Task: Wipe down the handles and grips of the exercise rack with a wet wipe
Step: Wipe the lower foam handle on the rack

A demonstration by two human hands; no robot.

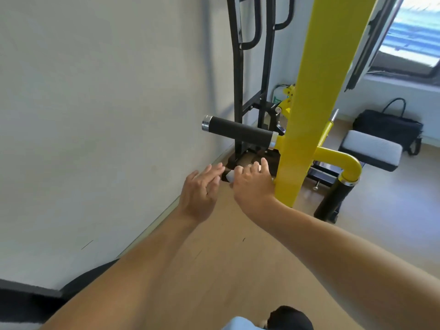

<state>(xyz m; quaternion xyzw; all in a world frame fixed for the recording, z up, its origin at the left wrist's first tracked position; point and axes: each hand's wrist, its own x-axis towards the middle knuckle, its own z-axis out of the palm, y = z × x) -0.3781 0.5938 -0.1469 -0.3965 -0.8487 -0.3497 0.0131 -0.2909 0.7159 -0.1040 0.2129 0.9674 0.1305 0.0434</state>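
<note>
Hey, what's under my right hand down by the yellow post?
A bit of white wet wipe shows at the right hand fingers, over a dark lower grip. The hand covers the rest of both. The left hand is beside it.

View: single head-worn camera | Facing: forward and steeply down | Range: close on both forearms, yellow upright (309,110) near at right | Background: wall (107,115) left, floor (238,258) below
</note>
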